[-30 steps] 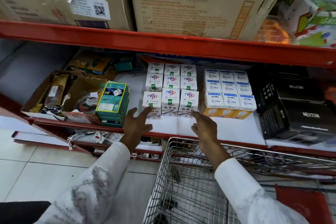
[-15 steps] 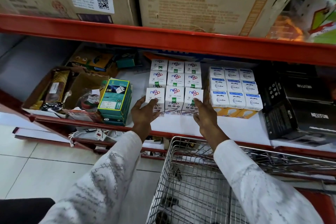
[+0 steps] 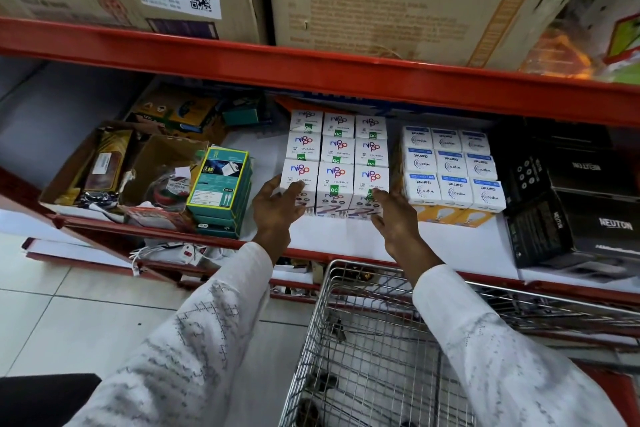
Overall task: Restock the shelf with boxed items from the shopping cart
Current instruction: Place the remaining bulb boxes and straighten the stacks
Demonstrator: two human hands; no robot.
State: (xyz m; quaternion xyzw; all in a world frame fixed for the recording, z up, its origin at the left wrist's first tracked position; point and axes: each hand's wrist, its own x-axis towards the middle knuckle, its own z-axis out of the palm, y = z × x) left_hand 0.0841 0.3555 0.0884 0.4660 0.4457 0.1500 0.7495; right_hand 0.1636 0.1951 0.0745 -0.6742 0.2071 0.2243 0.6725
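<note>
A block of white Nippo boxes [image 3: 336, 156] stands in three rows on the white shelf board [image 3: 339, 236] under the red upper shelf. My left hand [image 3: 275, 206] rests against the left side of the front-left box, fingers spread. My right hand [image 3: 391, 215] lies on the front-right box, fingers flat on its top and front. Neither hand grips a box. The wire shopping cart [image 3: 381, 340] stands just below my arms; I see no boxes inside it.
White Wipro Garnet boxes [image 3: 453, 170] stand right of the Nippo block. Black Neuton boxes [image 3: 588, 204] fill the far right. A green box stack [image 3: 221, 191] and an open carton of clutter [image 3: 104, 170] sit left. Large cartons [image 3: 398, 0] rest on the red upper shelf [image 3: 311, 66].
Both hands moved forward from the shelf's front edge onto the front row of Nippo boxes. The view has come closer and tilted down slightly.
</note>
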